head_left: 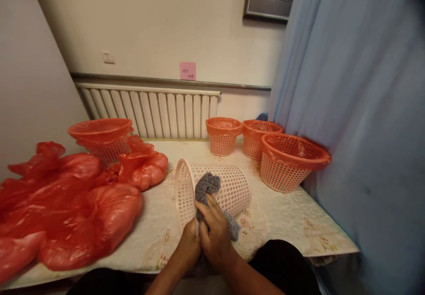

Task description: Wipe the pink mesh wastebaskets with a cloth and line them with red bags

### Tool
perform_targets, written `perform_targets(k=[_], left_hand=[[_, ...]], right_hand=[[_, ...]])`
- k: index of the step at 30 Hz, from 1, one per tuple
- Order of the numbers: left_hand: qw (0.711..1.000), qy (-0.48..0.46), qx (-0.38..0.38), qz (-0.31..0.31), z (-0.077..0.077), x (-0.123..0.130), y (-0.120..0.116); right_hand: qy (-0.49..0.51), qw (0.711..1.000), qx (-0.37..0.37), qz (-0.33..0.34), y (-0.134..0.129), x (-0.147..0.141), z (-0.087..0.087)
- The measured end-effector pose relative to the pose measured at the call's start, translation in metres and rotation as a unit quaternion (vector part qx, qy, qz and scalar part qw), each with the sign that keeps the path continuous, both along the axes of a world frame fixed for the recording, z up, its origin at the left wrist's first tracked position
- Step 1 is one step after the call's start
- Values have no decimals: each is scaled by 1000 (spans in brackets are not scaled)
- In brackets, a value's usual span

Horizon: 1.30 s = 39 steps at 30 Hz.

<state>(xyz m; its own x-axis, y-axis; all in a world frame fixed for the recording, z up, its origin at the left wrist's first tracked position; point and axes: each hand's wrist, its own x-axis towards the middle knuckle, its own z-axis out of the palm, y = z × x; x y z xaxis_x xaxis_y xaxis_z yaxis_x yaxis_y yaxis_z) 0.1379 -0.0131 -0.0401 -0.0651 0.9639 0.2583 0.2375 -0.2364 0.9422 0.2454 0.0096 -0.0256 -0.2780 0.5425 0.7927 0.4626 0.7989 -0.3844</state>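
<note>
A pale pink perforated plastic basket (234,182) lies on its side on the table, its wide mouth turned left. My left hand (190,243) grips the basket's rim at the near side, its fingers partly hidden. Pressed against the basket's outer wall just behind the rim is a grey cloth (206,186), held under my right hand (214,226). One end of the cloth hangs out below that hand. The two hands are close together, nearly touching at the rim.
Red plastic bags (113,211), full and knotted, cover the table's left side, beside a red-lined basket (106,142). Three more lined baskets stand at the back right: one small (223,144), one behind (254,142), one nearer (282,175). A blue curtain (358,109) hangs along the right edge.
</note>
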Motion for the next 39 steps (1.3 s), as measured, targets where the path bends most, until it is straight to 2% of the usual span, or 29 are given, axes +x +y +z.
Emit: perform_targets(k=[2, 4, 10, 12, 15, 18, 20, 22, 28, 30, 32, 35, 39], left_hand=[[1000, 5, -6, -10, -4, 1, -2], [1000, 17, -2, -17, -9, 1, -3], [999, 44, -12, -26, -22, 0, -6], [998, 53, -17, -28, -26, -2, -8], [997, 62, -22, -43, -31, -4, -10], [997, 61, -16, -50, -31, -6, -10], [997, 58, -19, -52, -29, -7, -8], [997, 54, -24, -51, -27, -8, -6], [998, 46, 7, -50, -18, -8, -2], [998, 36, 8, -54, -15, -6, -4], [998, 31, -7, -55, -13, -5, -6], [998, 36, -17, -46, -17, -4, -8], [997, 53, 11, -48, -29, -7, -7]], right_hand=[[7, 1000, 13, -18, 0, -3, -2], [5, 999, 19, -33, 11, 1, -4], [82, 985, -62, -138, 71, 41, -3], [114, 969, -105, -194, 89, 62, -5], [158, 926, -174, -296, 108, 87, -9], [189, 900, -198, -340, 112, 92, -13], [197, 906, -182, -328, 107, 84, -14], [193, 923, -155, -294, 96, 70, -14], [82, 990, -35, -108, 32, 14, -12], [45, 997, -2, -56, 13, 1, -12], [30, 999, 22, -32, 2, -6, -11], [19, 999, 37, -27, 6, -7, -9], [29, 998, -5, -58, 32, 7, -2]])
